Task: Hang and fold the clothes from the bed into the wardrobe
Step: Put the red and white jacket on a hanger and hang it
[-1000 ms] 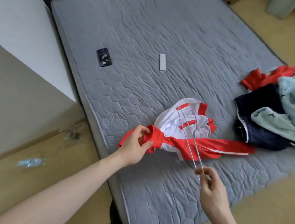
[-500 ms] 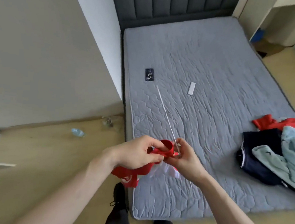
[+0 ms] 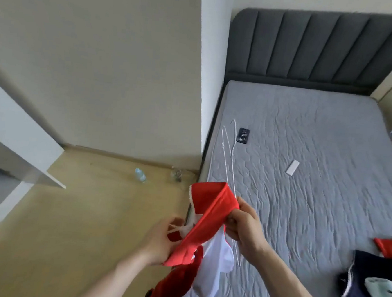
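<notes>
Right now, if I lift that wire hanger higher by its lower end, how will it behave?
The wire hanger looks thin, so probably light and springy, likely to wobble. The right hand pinches it together with the red and white garment, whose drooping cloth may snag it.

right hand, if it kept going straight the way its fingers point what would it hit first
The right hand grips the red and white garment, its fingers pointing left toward the left hand. Going straight on, it would probably meet that garment's bunched fabric first, then the left hand just behind it; depth there is unclear.

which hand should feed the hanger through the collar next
Right, probably. The right hand already pinches the wire hanger against the red collar; the left hand grips fabric lower down.
</notes>
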Available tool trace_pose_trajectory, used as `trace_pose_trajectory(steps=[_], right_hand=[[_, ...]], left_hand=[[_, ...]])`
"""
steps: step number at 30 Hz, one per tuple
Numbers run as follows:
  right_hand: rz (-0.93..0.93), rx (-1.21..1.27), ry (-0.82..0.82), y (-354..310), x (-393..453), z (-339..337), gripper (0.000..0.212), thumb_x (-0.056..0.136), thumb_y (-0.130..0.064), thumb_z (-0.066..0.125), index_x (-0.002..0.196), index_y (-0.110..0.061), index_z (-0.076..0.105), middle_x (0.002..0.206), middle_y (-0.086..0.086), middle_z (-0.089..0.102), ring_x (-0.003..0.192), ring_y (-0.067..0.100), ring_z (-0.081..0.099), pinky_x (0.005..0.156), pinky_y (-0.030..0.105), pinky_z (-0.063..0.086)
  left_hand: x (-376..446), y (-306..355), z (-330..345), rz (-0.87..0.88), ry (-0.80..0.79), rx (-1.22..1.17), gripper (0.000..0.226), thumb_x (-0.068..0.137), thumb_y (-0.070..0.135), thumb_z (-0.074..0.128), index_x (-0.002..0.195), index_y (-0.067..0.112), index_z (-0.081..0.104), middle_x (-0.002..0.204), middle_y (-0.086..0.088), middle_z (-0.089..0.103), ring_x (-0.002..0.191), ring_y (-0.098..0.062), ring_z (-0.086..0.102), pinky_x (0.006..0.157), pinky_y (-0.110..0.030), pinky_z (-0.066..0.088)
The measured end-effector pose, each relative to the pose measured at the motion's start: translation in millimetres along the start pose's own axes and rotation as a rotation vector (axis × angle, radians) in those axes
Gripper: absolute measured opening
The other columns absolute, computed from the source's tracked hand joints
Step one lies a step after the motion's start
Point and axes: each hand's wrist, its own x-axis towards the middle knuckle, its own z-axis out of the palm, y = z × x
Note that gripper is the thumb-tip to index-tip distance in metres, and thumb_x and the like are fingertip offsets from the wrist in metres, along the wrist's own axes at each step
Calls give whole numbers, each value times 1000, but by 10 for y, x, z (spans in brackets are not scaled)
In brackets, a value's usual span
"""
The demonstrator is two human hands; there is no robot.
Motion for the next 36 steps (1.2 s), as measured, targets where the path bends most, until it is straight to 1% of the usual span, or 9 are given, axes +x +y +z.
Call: trace_pose_trajectory(steps=[4,10,16,18,21,25,28,30,36], right_hand=[[-31,-37,6,-59,-58,-59,23,57,-3,42,74,-18,38,59,-3,26,48,10,18,41,21,15],[-97,-170,206,-128,-52,-336,34,79,17,34,72,-16,41,56,-4,30,47,9,23,40,20,21],[-56,-53,321,-300,-15,-359,36,80,14,24,78,-9,52,54,1,39,40,10,36,37,16,28],[-42,-29,263,-402,-55,-289,38,87,13,25,73,-9,52,46,-2,42,34,8,39,33,15,29],[-19,17,169,-506,-51,-192,42,95,9,31,72,-10,61,45,-3,48,36,10,46,37,17,36],[-16,-54,49,-614,-35,-136,48,91,4,38,71,-14,78,60,4,56,49,17,49,46,22,36],[-30,-130,58,-717,-73,-177,46,92,7,36,67,-13,69,49,-1,50,36,10,42,36,17,27],[-70,-211,78,-742,-95,-240,35,85,7,39,71,-13,64,51,-1,51,38,9,41,37,18,28],[-253,-379,220,-434,-258,-379,28,84,-30,71,111,-26,68,101,-7,74,74,0,65,63,18,42]], left_hand=[[-114,-240,55,-99,-104,34,14,73,45,71,71,31,74,62,15,65,61,3,56,62,-27,43],[-109,333,-126,-134,-26,-375,16,88,23,71,76,14,75,75,-8,70,69,-20,63,62,-28,49],[-311,642,-136,-45,-622,508,26,85,46,72,84,21,77,81,2,75,64,-8,62,64,-24,47],[-207,736,-172,-7,-510,667,40,80,62,74,103,29,74,97,11,74,80,-7,64,74,-25,50],[-2,886,-116,95,-274,267,66,70,64,83,124,34,61,118,13,68,102,-9,67,97,-33,55],[128,1111,142,320,-287,-92,51,76,51,88,119,28,73,116,6,77,113,-21,71,103,-50,54],[186,1234,201,434,-180,-114,35,87,44,75,104,13,76,102,-1,79,100,-22,75,92,-50,58],[216,1286,171,477,-84,-50,43,93,42,67,75,3,64,69,1,65,63,-17,62,66,-40,56],[219,1432,-2,474,210,-75,56,91,54,58,57,12,45,49,8,41,47,-16,40,50,-42,41]])
